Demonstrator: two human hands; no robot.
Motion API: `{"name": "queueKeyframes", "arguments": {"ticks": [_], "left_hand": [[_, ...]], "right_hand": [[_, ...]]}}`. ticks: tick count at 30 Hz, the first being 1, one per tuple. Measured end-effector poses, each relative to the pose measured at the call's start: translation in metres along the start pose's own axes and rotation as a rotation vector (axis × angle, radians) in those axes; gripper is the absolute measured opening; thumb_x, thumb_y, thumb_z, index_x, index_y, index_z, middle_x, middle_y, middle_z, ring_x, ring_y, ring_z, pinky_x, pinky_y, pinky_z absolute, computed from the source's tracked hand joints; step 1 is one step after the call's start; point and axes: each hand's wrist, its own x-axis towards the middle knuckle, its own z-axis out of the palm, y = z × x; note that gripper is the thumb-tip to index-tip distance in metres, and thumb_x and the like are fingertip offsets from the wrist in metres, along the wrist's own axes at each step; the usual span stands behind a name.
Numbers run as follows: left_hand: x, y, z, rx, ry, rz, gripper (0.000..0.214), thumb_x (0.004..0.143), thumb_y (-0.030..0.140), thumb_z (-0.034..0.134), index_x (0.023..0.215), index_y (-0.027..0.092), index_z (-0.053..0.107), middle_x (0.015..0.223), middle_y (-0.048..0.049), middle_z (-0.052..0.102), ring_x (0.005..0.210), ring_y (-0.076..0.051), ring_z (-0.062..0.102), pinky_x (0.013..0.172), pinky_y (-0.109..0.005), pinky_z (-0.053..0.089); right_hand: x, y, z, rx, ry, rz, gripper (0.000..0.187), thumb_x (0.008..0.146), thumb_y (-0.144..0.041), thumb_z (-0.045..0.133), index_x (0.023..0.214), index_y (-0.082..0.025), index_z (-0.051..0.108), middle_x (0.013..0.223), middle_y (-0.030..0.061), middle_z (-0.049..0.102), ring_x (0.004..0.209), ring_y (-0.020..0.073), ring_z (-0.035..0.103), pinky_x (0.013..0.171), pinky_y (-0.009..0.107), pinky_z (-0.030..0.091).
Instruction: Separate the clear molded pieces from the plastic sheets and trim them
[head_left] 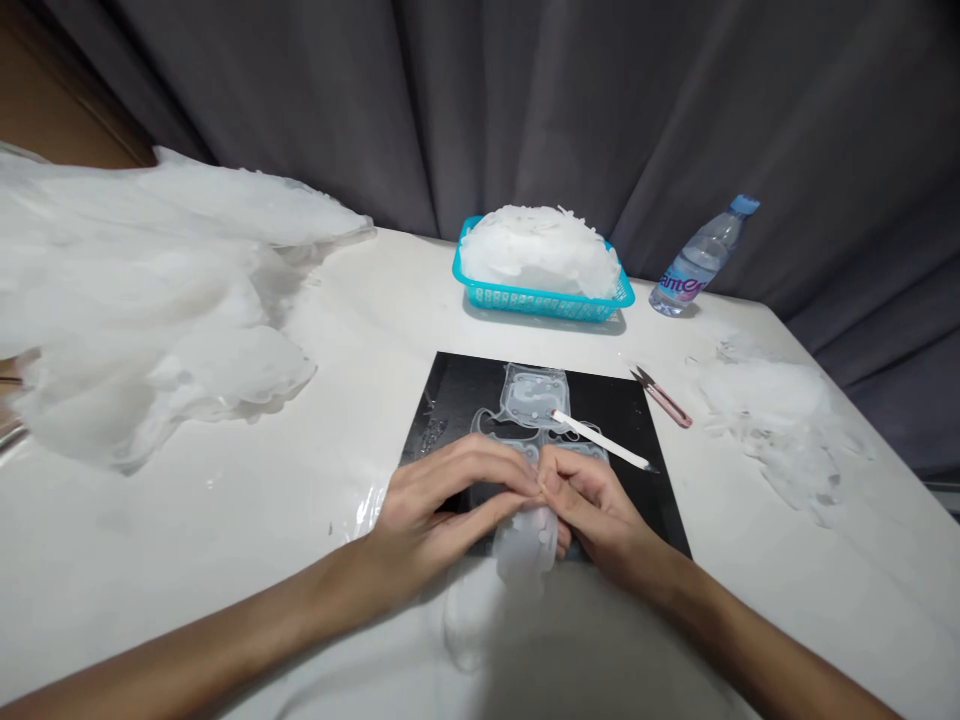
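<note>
Both my left hand [465, 490] and my right hand [589, 500] pinch a translucent molded silicone-like sheet [523, 548], their fingertips meeting at its upper part. The sheet hangs down below my fingers, over the near edge of a black board [660, 500]. On the board, beyond my hands, lies another clear molded piece [534, 395] with rounded shapes in it. A white pen-like stick [604, 440] rests slantwise across the board, its upper end touching that piece. My fingers hide part of the pieces beneath them.
A blue basket [547, 302] heaped with white translucent pieces stands at the back, with a water bottle [694, 265] to its right. Pink thread snips [662, 397] lie beside the board. A large pile of translucent sheets [150, 300] covers the left; scraps [795, 420] lie right.
</note>
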Motion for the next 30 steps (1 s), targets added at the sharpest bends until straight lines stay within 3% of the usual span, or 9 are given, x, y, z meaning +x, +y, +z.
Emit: {"name": "queueKeyframes", "arguments": {"ticks": [4,15,18,21,23,25,27,30], "left_hand": [[-0.004,-0.002,0.004,0.013,0.081,0.011,0.028,0.089,0.008,0.079,0.112,0.022,0.075,0.095,-0.0042,0.081,0.085,-0.018,0.077,0.077,-0.028,0.064],[-0.004,0.0,0.004,-0.007,0.05,-0.068,0.025,0.089,0.002,0.076,0.106,0.021,0.076,0.096,-0.0038,0.079,0.09,-0.016,0.075,0.08,-0.025,0.061],[-0.002,-0.002,0.006,-0.042,0.096,-0.166,0.022,0.087,0.011,0.081,0.105,0.021,0.071,0.095,-0.0041,0.075,0.089,-0.017,0.072,0.081,-0.027,0.06],[0.003,-0.006,0.004,-0.027,0.095,-0.356,0.043,0.084,0.026,0.086,0.121,0.023,0.066,0.115,-0.0077,0.071,0.105,-0.021,0.069,0.089,-0.029,0.059],[0.009,-0.009,0.0,-0.134,-0.018,-0.511,0.045,0.088,0.034,0.082,0.127,0.023,0.063,0.117,-0.0083,0.071,0.109,-0.022,0.069,0.089,-0.03,0.059],[0.014,-0.01,-0.004,-0.325,-0.154,-0.631,0.034,0.093,0.036,0.076,0.123,0.022,0.065,0.108,-0.0068,0.074,0.099,-0.02,0.073,0.083,-0.03,0.061],[0.017,-0.01,-0.006,-0.429,-0.197,-0.673,0.026,0.094,0.034,0.075,0.114,0.019,0.068,0.101,-0.0055,0.076,0.091,-0.019,0.074,0.08,-0.029,0.061],[0.02,-0.008,-0.006,-0.336,-0.094,-0.639,0.021,0.089,0.03,0.081,0.103,0.017,0.071,0.094,-0.0038,0.076,0.084,-0.017,0.072,0.076,-0.026,0.059]], "right_hand": [[0.001,0.0,0.0,-0.028,-0.008,-0.023,0.039,0.103,-0.051,0.059,0.08,-0.021,0.055,0.058,-0.0064,0.05,0.054,0.0099,0.046,0.058,0.024,0.035],[0.004,-0.004,0.002,-0.101,0.034,-0.057,0.044,0.102,-0.058,0.057,0.078,-0.021,0.05,0.058,-0.0069,0.047,0.052,0.0095,0.045,0.055,0.023,0.037],[0.004,-0.003,0.0,-0.12,0.028,-0.066,0.043,0.102,-0.057,0.057,0.08,-0.021,0.053,0.06,-0.0061,0.048,0.053,0.0094,0.046,0.055,0.022,0.039],[0.005,-0.003,-0.004,-0.15,0.023,-0.116,0.039,0.102,-0.054,0.059,0.084,-0.02,0.058,0.075,-0.0026,0.052,0.058,0.009,0.05,0.055,0.022,0.042],[0.005,-0.004,-0.008,-0.178,0.034,-0.141,0.036,0.102,-0.052,0.06,0.087,-0.02,0.062,0.083,-0.0005,0.055,0.063,0.0094,0.053,0.057,0.022,0.044],[0.006,-0.006,-0.013,-0.219,0.06,-0.134,0.032,0.102,-0.051,0.061,0.091,-0.02,0.065,0.083,-0.0002,0.057,0.064,0.0102,0.055,0.057,0.022,0.046],[0.007,-0.009,-0.017,-0.258,0.09,-0.117,0.03,0.102,-0.049,0.061,0.094,-0.021,0.067,0.079,-0.0008,0.058,0.065,0.011,0.056,0.058,0.022,0.047],[0.006,-0.016,-0.021,-0.345,0.11,-0.141,0.028,0.103,-0.046,0.06,0.094,-0.021,0.068,0.081,0.0006,0.059,0.068,0.0128,0.058,0.058,0.024,0.047]]}}
